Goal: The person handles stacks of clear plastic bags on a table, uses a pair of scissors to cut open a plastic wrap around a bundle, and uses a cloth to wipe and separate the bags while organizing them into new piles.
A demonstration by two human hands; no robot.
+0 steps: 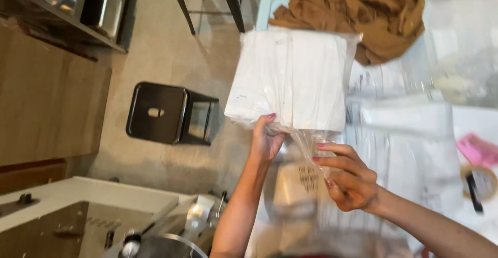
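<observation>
A stack of flat white bags in a clear plastic wrapper [293, 79] is held up in the middle of the view. My left hand [265, 138] grips its lower edge from underneath. My right hand [348, 177] pinches the loose clear plastic tail that hangs from the bottom of the pack. Both arms reach up from the lower edge of the picture.
A brown cloth [373, 11] lies in a pale tub behind the pack. White packets [415, 133], a pink item [477, 149] and a tape roll [480, 180] cover the table at right. A black stool [168, 114] stands on the floor at left, with a wooden cabinet [46, 102] beyond.
</observation>
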